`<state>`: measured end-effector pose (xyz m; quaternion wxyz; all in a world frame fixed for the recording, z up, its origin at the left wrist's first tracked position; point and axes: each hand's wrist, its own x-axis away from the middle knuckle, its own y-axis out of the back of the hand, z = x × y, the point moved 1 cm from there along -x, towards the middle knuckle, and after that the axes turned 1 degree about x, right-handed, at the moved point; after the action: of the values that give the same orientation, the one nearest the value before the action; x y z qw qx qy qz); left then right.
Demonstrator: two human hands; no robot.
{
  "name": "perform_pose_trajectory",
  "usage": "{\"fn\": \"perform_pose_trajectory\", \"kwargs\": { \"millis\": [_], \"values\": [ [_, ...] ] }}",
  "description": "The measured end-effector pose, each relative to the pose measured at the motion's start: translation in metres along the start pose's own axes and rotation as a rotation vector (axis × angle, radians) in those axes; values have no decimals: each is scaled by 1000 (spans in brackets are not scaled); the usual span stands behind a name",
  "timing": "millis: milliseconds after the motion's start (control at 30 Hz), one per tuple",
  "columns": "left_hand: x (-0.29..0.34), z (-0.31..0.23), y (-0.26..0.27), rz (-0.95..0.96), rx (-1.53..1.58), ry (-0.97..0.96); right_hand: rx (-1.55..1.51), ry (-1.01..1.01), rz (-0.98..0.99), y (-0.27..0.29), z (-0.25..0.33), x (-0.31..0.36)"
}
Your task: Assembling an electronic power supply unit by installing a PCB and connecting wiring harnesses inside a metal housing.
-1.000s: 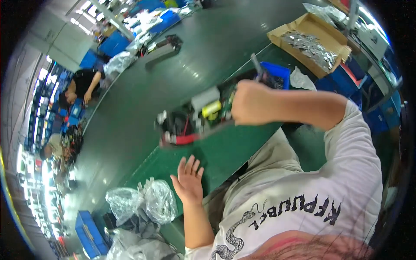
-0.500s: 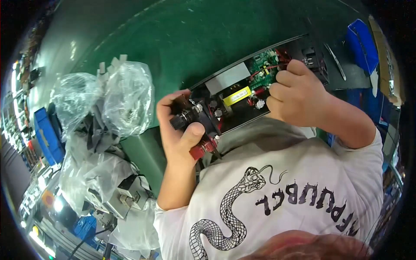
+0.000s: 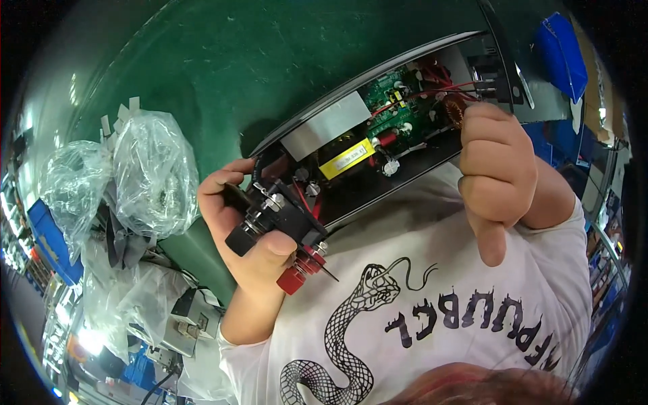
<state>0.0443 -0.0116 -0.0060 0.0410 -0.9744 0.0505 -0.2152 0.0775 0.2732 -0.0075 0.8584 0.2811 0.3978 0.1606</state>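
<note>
An opened black electronics case (image 3: 378, 88) is held slanting in front of me. Inside are a green circuit board (image 3: 391, 115), a yellow-wrapped transformer (image 3: 347, 158), a pale grey plate (image 3: 327, 126) and red wires (image 3: 439, 90). My left hand (image 3: 253, 260) grips the black end panel (image 3: 287, 212) that carries a black terminal post (image 3: 246, 233) and a red terminal post (image 3: 297, 273); its thumb lies between the posts. My right hand (image 3: 499, 169) is a fist with the thumb pointing down, against the lower edge of the opposite end panel (image 3: 503, 61). Its fingertips are hidden.
Green matting covers the bench top (image 3: 223, 67). Plastic-wrapped parts (image 3: 155, 172) lie at the left, with a metal-boxed device (image 3: 192, 320) nearer me. A thin metal tool (image 3: 524, 88) and a blue bin (image 3: 562, 57) are at the far right.
The case has come closer, its terminal end shifting left and nearer my body. My right fist has moved right, from over the board to the end panel, and its thumb now points down.
</note>
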Motion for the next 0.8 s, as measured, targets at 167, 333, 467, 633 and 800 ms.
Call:
{"fn": "perform_pose_trajectory", "kwargs": {
  "millis": [167,333,467,633,800],
  "values": [
    [0,1,-1,-32,-51,-23,-36,-4,15,1,-1,1],
    [0,4,-1,-12,-76,-27,-58,-6,30,2,0,-1],
    [0,11,1,-15,-76,-41,-54,0,35,0,0,-1],
    [5,9,-28,119,-88,-115,-77,7,23,1,-4,-1],
    [20,3,-10,119,-220,-165,-87,-28,23,6,-7,0]
  ]
}}
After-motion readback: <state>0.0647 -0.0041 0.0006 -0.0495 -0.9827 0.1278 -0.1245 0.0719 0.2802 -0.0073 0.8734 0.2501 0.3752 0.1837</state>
